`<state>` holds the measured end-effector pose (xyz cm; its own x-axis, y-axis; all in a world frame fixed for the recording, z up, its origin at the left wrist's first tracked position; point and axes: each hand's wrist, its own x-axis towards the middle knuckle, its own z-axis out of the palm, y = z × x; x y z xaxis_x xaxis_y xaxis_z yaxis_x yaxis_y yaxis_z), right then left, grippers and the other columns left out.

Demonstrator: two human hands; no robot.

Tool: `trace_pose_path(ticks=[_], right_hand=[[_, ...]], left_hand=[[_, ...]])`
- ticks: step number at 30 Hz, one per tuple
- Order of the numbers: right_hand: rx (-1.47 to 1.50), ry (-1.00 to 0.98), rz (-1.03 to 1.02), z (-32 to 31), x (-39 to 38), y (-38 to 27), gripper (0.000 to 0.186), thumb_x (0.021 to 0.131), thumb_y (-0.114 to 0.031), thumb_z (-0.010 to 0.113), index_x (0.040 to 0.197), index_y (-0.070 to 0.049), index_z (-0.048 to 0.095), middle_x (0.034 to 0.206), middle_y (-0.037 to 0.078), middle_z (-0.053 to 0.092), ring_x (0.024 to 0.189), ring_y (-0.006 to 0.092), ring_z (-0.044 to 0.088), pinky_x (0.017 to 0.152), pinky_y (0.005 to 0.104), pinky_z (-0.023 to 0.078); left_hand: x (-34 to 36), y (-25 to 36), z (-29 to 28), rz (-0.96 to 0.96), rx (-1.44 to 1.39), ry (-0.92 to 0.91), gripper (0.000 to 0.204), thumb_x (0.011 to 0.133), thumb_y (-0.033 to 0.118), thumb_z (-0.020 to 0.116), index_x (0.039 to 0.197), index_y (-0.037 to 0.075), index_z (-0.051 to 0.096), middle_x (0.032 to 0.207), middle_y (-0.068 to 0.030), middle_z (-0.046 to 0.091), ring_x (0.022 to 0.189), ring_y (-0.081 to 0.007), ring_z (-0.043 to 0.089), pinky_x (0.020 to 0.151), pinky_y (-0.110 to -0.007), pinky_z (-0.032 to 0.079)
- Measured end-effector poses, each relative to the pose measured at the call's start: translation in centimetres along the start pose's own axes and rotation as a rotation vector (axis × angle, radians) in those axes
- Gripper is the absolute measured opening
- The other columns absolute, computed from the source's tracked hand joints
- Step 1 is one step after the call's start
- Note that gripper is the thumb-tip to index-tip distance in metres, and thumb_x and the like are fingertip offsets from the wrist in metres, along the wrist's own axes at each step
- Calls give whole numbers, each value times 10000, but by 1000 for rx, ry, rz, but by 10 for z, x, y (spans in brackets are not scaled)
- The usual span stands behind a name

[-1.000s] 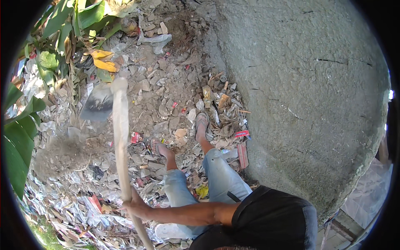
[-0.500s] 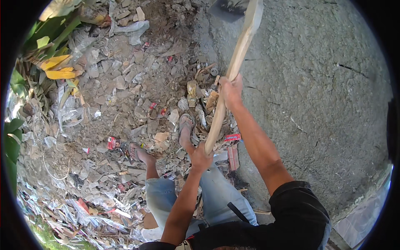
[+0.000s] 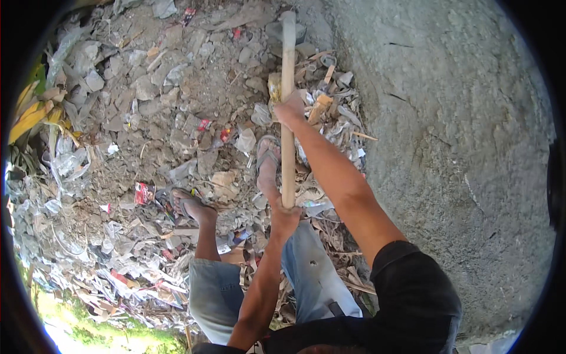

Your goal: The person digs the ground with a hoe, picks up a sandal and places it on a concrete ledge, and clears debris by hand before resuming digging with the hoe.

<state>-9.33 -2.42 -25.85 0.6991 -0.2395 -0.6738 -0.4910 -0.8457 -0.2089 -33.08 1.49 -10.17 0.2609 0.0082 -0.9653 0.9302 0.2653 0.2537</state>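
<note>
A hoe with a long, pale wooden handle stretches away from me, almost straight up the view. Closed round the near end of that handle is my left hand, in front of my knees. My right hand grips it farther up, roughly halfway along. At the far end the grey blade is down at the rubble by the foot of the wall. The handle's end partly covers the blade, so how deep it sits cannot be made out.
A rough grey cement wall rises along my right. Broken stones, plastic scraps and wood bits surround my sandalled feet. A red packet lies left of them. Yellowed leaves stand at the far left.
The hoe's blade has swung down and left, from raised beside the wall to the rubble. Both hands keep their grip; the right has moved left with the handle. The view has shifted slightly.
</note>
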Motion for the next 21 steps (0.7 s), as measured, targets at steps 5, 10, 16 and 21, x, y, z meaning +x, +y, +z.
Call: trace_pose_path(ticks=[5,10,16,21], right_hand=[[49,-8,2,-24,-9,-23,476,675,-112,674,1079,73,504,972,247,627,919,375,632,768,420,509],[293,-79,88,-32,-76,-67,313,676,-45,649,955,78,577,772,163,625,611,256,624,512,365,502],[536,76,178,-8,-96,-73,119,690,-24,641,784,7,574,671,80,558,534,211,556,405,359,450],[836,-16,275,4,-205,-144,118,737,-28,647,740,7,534,650,56,523,485,191,508,394,344,439]], left_hand=[[-45,38,-15,156,89,56,229,728,108,595,916,-22,575,732,-91,612,648,-172,588,599,-302,477],[-99,66,-81,173,238,38,311,729,130,607,984,-45,567,799,-212,641,744,-340,650,678,-397,500],[-136,100,-180,257,445,-43,384,743,235,613,1014,-29,548,875,-289,633,865,-451,614,793,-486,486],[-205,115,-288,434,674,27,323,733,207,613,960,-16,554,836,-259,637,828,-454,611,763,-501,487]])
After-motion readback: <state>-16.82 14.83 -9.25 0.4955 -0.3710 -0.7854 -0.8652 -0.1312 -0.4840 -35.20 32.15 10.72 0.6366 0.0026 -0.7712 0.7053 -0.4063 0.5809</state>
